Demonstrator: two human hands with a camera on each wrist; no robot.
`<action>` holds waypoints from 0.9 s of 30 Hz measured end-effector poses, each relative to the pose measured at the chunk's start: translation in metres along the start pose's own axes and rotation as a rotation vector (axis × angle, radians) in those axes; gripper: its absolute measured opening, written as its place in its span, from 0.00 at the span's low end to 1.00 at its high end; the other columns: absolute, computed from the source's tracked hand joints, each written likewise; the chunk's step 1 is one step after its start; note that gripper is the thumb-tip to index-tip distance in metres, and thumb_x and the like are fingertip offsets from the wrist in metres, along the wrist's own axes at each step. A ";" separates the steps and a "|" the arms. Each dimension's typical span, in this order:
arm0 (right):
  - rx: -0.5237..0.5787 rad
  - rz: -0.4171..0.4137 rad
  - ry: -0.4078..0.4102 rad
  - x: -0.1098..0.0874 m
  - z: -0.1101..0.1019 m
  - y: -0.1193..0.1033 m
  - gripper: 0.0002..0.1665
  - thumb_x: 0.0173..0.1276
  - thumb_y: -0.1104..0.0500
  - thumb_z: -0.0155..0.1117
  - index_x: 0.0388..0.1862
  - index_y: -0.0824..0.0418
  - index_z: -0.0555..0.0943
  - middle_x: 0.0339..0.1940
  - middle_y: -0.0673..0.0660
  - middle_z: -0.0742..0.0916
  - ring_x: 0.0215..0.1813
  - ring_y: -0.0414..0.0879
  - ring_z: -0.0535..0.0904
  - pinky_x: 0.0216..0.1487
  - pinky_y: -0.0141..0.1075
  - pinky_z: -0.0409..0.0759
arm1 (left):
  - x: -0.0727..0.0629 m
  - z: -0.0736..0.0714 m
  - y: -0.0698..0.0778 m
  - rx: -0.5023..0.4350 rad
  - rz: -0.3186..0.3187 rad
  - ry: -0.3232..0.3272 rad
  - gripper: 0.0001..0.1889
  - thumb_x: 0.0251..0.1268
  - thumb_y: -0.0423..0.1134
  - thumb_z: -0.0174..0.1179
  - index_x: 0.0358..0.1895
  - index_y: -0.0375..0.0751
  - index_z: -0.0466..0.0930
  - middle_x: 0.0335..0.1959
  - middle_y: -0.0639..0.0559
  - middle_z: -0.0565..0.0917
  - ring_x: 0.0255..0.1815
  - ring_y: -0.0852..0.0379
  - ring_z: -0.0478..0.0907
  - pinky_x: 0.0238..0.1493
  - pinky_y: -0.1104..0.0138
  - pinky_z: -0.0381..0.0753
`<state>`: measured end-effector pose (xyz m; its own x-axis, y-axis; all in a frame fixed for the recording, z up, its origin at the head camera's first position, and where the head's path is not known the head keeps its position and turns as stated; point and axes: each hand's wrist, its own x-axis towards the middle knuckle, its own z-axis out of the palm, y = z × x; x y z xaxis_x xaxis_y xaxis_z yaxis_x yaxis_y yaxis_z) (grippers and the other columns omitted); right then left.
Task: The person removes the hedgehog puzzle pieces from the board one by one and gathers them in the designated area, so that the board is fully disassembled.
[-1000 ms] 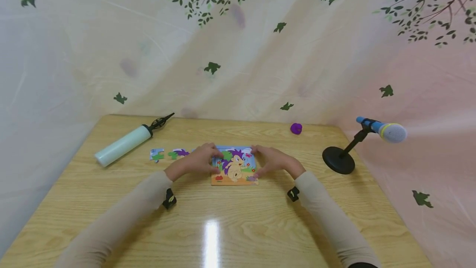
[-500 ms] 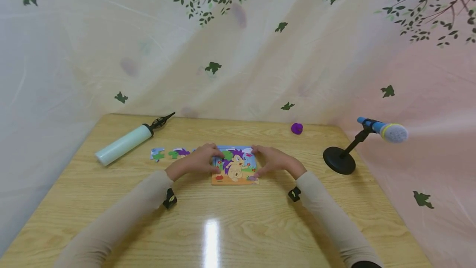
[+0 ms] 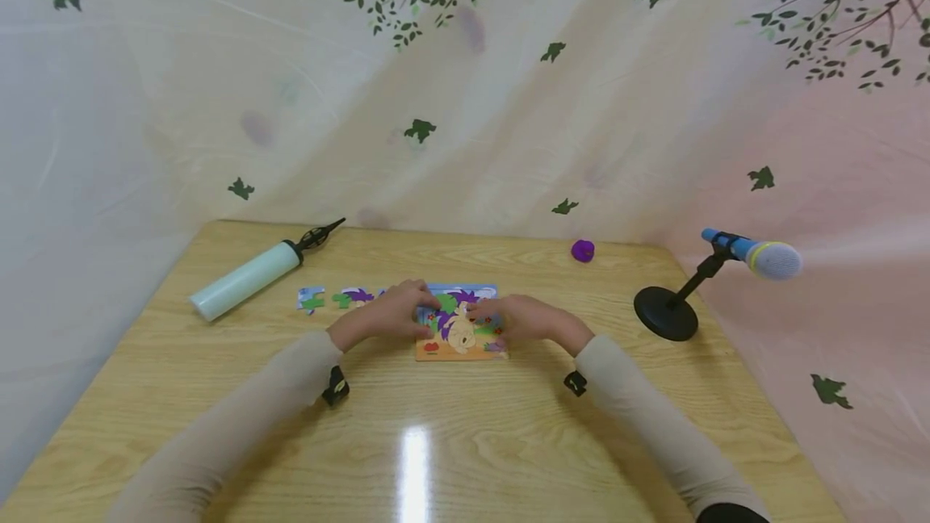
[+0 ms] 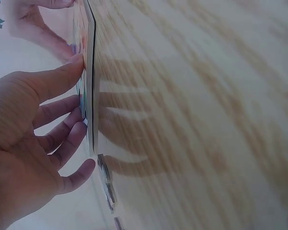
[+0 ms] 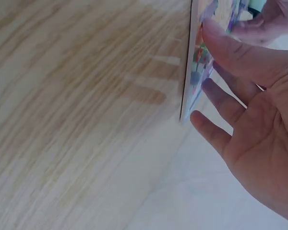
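A jigsaw puzzle (image 3: 461, 337) with a purple-spined hedgehog picture lies flat on the wooden table (image 3: 465, 442), in a thin frame tray. My left hand (image 3: 385, 315) is at its left side; in the left wrist view its thumb (image 4: 62, 79) and fingertips touch the picture face, little finger spread apart. From the right, my right hand (image 3: 530, 318) reaches over the picture, fingers extended across the hedgehog's head. Seen from the right wrist, that thumb (image 5: 225, 45) rests on the picture near the edge. Loose puzzle pieces (image 3: 311, 299) lie left of the tray, one partly hidden by the left hand.
A pale green hand pump (image 3: 247, 279) with a black nozzle lies at the back left. At the back stands a small purple object (image 3: 583, 251). A blue microphone (image 3: 751, 253) on a black stand (image 3: 666, 313) is at the right. A leaf-patterned cloth (image 3: 479, 103) hangs behind the table.
My right hand has moved left from the puzzle's right edge, its fingers now over the picture's middle. The left hand stays in place on the left side. The head view has shifted slightly.
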<state>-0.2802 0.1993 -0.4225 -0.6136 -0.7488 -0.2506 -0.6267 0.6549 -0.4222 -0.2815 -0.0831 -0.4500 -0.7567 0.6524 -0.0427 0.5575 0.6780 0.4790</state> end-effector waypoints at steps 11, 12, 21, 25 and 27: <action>-0.009 0.007 0.004 0.000 0.005 -0.003 0.36 0.66 0.65 0.71 0.73 0.59 0.73 0.76 0.54 0.74 0.76 0.58 0.70 0.74 0.52 0.69 | 0.005 0.001 -0.001 0.009 -0.003 0.012 0.25 0.59 0.46 0.74 0.58 0.39 0.83 0.51 0.48 0.80 0.53 0.51 0.74 0.58 0.55 0.77; -0.011 0.007 0.005 0.001 0.006 -0.002 0.36 0.66 0.65 0.71 0.73 0.59 0.73 0.76 0.54 0.74 0.75 0.58 0.70 0.74 0.52 0.70 | 0.006 0.001 -0.001 0.010 -0.004 0.014 0.25 0.59 0.46 0.75 0.57 0.39 0.83 0.50 0.48 0.80 0.52 0.51 0.74 0.57 0.55 0.77; -0.017 -0.016 0.018 0.002 0.007 0.000 0.34 0.67 0.63 0.71 0.72 0.60 0.74 0.75 0.55 0.75 0.74 0.58 0.72 0.72 0.51 0.72 | 0.006 -0.003 0.004 0.054 -0.017 0.029 0.25 0.57 0.45 0.76 0.57 0.41 0.83 0.50 0.48 0.81 0.53 0.50 0.76 0.59 0.52 0.76; -0.025 -0.024 0.022 0.002 0.007 0.001 0.34 0.67 0.62 0.71 0.72 0.60 0.74 0.74 0.55 0.76 0.73 0.58 0.73 0.71 0.50 0.74 | 0.006 -0.004 0.007 0.075 0.011 0.058 0.22 0.56 0.40 0.76 0.55 0.41 0.84 0.48 0.48 0.82 0.49 0.53 0.76 0.55 0.55 0.78; -0.029 -0.024 0.021 0.002 0.007 0.002 0.34 0.68 0.62 0.71 0.72 0.60 0.74 0.74 0.55 0.76 0.71 0.58 0.75 0.69 0.49 0.76 | 0.007 -0.005 0.007 0.088 0.031 0.074 0.21 0.55 0.39 0.75 0.53 0.42 0.85 0.47 0.49 0.83 0.46 0.54 0.76 0.53 0.57 0.78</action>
<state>-0.2796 0.1982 -0.4296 -0.6080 -0.7622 -0.2220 -0.6550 0.6397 -0.4022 -0.2844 -0.0753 -0.4428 -0.7601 0.6487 0.0372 0.6061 0.6872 0.4005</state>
